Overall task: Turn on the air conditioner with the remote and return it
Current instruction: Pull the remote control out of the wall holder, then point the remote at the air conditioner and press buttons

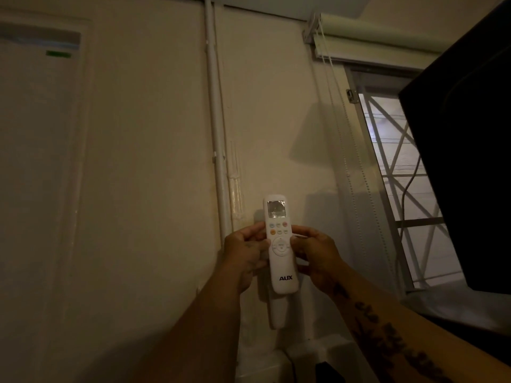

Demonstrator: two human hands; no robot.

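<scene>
I hold a white AUX remote upright in front of the wall, its small screen at the top and its coloured buttons facing me. My left hand grips its left edge and my right hand grips its right edge, both at the height of the round button pad. Below the remote, a white wall holder is fixed to the wall. At the far left stands a tall white air conditioner with a green light near its top.
A white pipe duct runs down the wall just left of the remote. To the right are a window with a rolled-up blind and bead cords. A large black object fills the right edge.
</scene>
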